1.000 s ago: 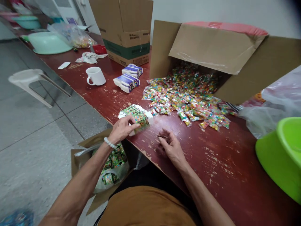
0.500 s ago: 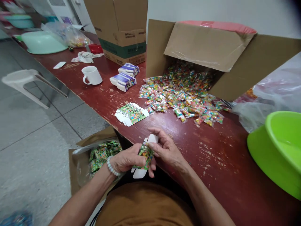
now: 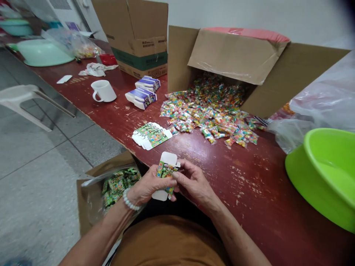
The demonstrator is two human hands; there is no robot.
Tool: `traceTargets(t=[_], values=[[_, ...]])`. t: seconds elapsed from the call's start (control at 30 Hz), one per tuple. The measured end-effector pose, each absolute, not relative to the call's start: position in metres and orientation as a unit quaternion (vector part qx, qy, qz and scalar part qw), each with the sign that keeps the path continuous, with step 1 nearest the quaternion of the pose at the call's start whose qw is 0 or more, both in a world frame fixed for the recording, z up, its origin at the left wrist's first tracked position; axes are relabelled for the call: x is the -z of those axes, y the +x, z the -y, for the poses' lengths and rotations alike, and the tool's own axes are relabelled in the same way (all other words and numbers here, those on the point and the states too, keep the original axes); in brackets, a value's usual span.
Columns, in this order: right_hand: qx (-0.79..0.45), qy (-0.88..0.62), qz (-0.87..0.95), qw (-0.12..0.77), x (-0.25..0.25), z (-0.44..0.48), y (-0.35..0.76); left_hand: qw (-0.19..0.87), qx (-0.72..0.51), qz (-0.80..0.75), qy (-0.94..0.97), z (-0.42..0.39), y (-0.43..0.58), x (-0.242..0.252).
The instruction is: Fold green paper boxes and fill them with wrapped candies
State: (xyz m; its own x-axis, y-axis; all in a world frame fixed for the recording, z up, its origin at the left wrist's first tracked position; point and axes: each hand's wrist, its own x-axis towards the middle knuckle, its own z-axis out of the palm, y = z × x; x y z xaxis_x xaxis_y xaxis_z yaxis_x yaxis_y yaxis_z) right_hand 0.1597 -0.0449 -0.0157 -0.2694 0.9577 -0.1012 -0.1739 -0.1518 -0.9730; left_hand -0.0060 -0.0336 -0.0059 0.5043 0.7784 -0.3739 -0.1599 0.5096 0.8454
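Both hands grip one small printed carton (image 3: 166, 171) at the near edge of the red table (image 3: 249, 184). My left hand (image 3: 146, 188), with a white bead bracelet at the wrist, pinches it from the left. My right hand (image 3: 194, 183) pinches it from the right. The carton is partly opened into a box shape, with its white flaps sticking out at the top and the bottom. A fanned stack of flat printed cartons (image 3: 151, 135) lies on the table just beyond my hands. A heap of small colourful candy packets (image 3: 208, 114) spills out of a tipped cardboard box (image 3: 238, 55).
A green basin (image 3: 324, 173) stands at the right. A bag-lined box of finished green cartons (image 3: 116, 184) sits on the floor at my left. Farther back are a white mug (image 3: 103, 91), purple-and-white cartons (image 3: 142, 92), a second cardboard box (image 3: 138, 37), a pale green basin (image 3: 41, 53) and a white stool (image 3: 19, 98).
My left hand lifted one flat carton off the stack and drew it toward me. My right hand joined it. The carton has gone from flat to partly opened.
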Motion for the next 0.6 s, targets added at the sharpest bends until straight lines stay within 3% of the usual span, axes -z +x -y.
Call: traceTargets(t=[0.27,0.47,0.6], values=[[-0.524,-0.475,0.492,0.508,0.017,0.034,0.164,0.611,-0.402,-0.460,0.504,0.035,0.003,0.009],[-0.534,-0.474,0.431,0.552,0.021,0.037,0.160,0.509,-0.461,-0.506,0.522,0.046,0.007,0.011],[-0.567,-0.430,0.411,0.570,0.023,0.040,0.158,0.527,-0.439,-0.500,0.529,0.044,0.006,0.012]])
